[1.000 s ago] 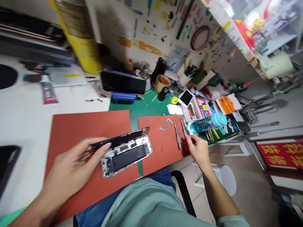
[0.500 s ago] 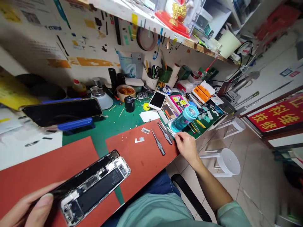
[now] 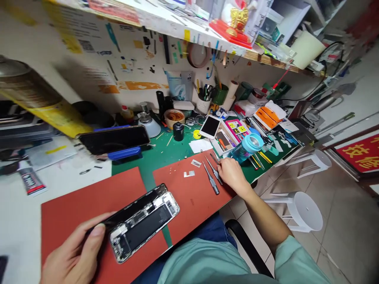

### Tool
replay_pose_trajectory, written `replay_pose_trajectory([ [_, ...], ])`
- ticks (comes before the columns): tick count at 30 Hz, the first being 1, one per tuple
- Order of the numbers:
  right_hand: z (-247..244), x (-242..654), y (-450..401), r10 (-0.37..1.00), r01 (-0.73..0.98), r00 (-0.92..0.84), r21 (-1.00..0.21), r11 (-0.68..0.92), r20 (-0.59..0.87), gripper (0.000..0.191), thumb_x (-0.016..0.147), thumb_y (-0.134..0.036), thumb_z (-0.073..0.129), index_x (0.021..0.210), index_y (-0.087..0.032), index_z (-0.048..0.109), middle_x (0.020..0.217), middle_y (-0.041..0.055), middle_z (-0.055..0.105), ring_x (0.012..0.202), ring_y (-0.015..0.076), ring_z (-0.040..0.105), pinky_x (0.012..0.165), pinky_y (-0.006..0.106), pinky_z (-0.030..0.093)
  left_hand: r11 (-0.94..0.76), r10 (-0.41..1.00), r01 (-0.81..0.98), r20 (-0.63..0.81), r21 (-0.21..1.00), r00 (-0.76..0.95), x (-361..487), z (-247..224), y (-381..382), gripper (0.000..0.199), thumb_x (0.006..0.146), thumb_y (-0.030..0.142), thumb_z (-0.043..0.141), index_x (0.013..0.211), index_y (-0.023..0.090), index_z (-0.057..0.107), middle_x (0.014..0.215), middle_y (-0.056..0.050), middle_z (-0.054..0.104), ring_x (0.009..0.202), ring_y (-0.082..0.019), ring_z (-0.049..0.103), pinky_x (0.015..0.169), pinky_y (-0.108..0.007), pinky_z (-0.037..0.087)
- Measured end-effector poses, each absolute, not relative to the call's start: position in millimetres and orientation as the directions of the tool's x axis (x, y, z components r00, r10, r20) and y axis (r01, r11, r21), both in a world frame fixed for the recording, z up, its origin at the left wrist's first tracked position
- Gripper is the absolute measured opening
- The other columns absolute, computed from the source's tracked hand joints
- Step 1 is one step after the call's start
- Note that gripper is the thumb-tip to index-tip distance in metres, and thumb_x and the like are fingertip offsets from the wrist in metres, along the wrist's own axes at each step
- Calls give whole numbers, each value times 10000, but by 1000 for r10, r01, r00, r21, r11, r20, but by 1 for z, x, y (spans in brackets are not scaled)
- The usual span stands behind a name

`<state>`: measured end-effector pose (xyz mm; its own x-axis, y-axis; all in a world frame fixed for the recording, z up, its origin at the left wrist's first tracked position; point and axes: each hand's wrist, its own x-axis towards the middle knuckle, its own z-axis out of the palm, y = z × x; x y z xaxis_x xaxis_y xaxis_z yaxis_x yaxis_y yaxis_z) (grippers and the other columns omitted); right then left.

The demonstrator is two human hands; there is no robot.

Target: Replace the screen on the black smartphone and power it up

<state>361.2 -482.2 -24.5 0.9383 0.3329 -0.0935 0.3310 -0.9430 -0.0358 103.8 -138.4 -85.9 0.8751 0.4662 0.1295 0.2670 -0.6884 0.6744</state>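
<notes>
My left hand (image 3: 78, 250) grips an opened smartphone (image 3: 148, 225) by the edge of its screen, thumb on top. The screen lies folded up along the body, and the black battery and circuit parts show. At the right end of the mat, my right hand (image 3: 235, 175) is closed beside a turquoise water bottle (image 3: 245, 148). A slim tool (image 3: 214, 158) reaches to its fingertips, but whether they grip it I cannot make out. Two grey tweezers (image 3: 211, 178) lie side by side just left of that hand. Small silvery metal plates (image 3: 189, 173) and tiny bits rest on the red mat.
The red mat (image 3: 201, 203) covers the front of the green worktop (image 3: 130, 165). Behind stand a dark phone on a blue stand (image 3: 118, 140), a black pot (image 3: 178, 131), a white tablet (image 3: 210, 126) and a parts box. A shelf (image 3: 166, 23) overhangs; white stools (image 3: 304, 211) stand right.
The view has swung left, so everything sits further right. My right hand has shifted slightly left toward the tweezers. My left hand keeps its grip on the smartphone.
</notes>
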Motion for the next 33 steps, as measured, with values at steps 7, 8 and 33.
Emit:
replay_pose_trajectory([
  [7, -26, 371, -486, 337, 343, 928, 12, -939, -161, 216, 955, -239, 659, 845, -155, 825, 879, 214, 823, 881, 362, 797, 734, 370, 472, -431, 516, 283, -24, 857, 857, 115, -58, -163, 484, 978, 709, 579, 1173, 318, 786, 1152, -13, 849, 994, -294, 801, 866, -358, 660],
  [8, -25, 372, -486, 340, 347, 926, 17, -938, -163, 214, 949, -255, 665, 841, -162, 824, 858, 204, 822, 873, 367, 794, 719, 371, 462, -415, 502, 276, -34, 867, 864, 116, -56, -163, 525, 998, 710, 553, 1194, 279, 779, 1169, -49, 843, 1020, -291, 795, 875, -343, 647],
  [33, -30, 274, -439, 479, -93, 870, -992, -83, -121, 227, 974, -431, 775, 966, -214, 708, 795, 33, 745, 537, 138, 615, 518, 286, 520, -334, 474, 87, 88, 939, 876, 117, -53, -170, 330, 1087, 509, 564, 1142, 242, 752, 1053, -10, 814, 905, -168, 754, 780, -257, 549],
])
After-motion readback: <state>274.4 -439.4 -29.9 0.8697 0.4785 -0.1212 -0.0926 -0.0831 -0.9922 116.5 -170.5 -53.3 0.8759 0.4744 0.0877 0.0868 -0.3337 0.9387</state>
